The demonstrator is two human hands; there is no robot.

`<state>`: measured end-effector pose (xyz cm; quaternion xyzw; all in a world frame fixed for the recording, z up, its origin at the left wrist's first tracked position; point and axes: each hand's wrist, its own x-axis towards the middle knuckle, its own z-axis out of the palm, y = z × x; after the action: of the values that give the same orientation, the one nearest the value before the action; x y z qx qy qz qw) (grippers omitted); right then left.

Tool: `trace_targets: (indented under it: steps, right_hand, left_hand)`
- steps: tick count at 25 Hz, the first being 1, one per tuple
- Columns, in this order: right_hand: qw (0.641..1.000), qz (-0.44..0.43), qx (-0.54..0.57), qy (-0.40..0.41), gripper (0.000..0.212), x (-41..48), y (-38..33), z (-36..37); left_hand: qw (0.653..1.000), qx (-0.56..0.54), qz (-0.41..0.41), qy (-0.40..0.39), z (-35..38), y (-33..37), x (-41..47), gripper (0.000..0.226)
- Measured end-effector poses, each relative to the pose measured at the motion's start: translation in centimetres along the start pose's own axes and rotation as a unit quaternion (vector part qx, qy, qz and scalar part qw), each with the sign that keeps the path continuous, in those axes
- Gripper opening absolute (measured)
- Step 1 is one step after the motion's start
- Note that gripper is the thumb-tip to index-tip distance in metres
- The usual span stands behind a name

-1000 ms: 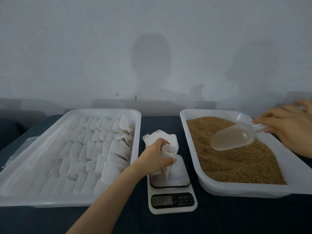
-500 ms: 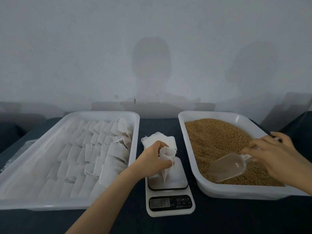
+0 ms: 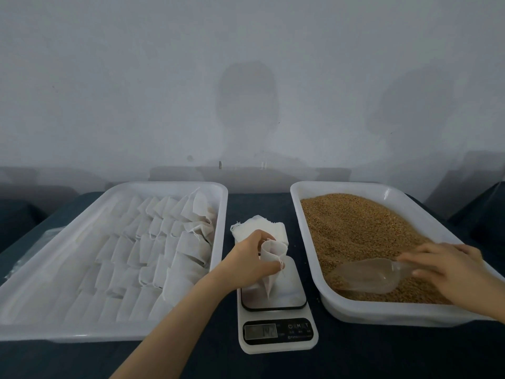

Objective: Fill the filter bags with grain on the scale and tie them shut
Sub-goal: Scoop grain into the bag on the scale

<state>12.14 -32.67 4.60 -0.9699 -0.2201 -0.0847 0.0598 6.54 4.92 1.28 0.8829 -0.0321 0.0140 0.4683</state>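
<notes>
My left hand (image 3: 247,262) grips a white filter bag (image 3: 269,265) by its open mouth, holding it upright on the white kitchen scale (image 3: 276,310) between the two trays. My right hand (image 3: 453,272) holds the handle of a clear plastic scoop (image 3: 363,274), whose bowl lies in the brown grain (image 3: 352,231) near the front of the right tray (image 3: 382,315). A small stack of flat empty bags (image 3: 259,228) lies just behind the scale.
A large white tray (image 3: 82,333) on the left holds rows of several white filter bags (image 3: 153,250). Everything sits on a dark tabletop (image 3: 369,354); a pale wall stands behind it. Crumpled clear plastic (image 3: 32,247) lies left of the left tray.
My right hand has brought the scoop down from above the grain's middle to the tray's front, where its bowl now lies in the grain. The left hand keeps its hold on the bag.
</notes>
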Motion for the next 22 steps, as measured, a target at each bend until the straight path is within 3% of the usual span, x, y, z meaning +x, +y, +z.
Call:
trace_targets:
  steps: [9, 12, 18, 22]
  right_hand:
    - [0.989, 0.039, 0.143, -0.013, 0.047, -0.2, 0.5, 0.7]
    - [0.987, 0.048, 0.150, -0.011, 0.047, -0.1, 0.4, 0.8]
    - [0.985, 0.072, 0.158, 0.012, 0.067, 0.0, 0.3, 0.3]
    - [0.984, 0.063, 0.166, 0.020, 0.064, 0.4, 0.3, -0.8]
  left_hand:
    - [1.000, -0.004, -0.002, 0.005, 0.0, 0.2, -0.1, 0.046]
    - [1.000, -0.005, -0.002, 0.002, 0.0, 0.2, -0.1, 0.047]
    - [1.000, -0.009, 0.000, -0.005, 0.0, 0.1, 0.0, 0.048]
    - [1.000, -0.015, 0.002, -0.011, 0.1, 0.1, 0.0, 0.048]
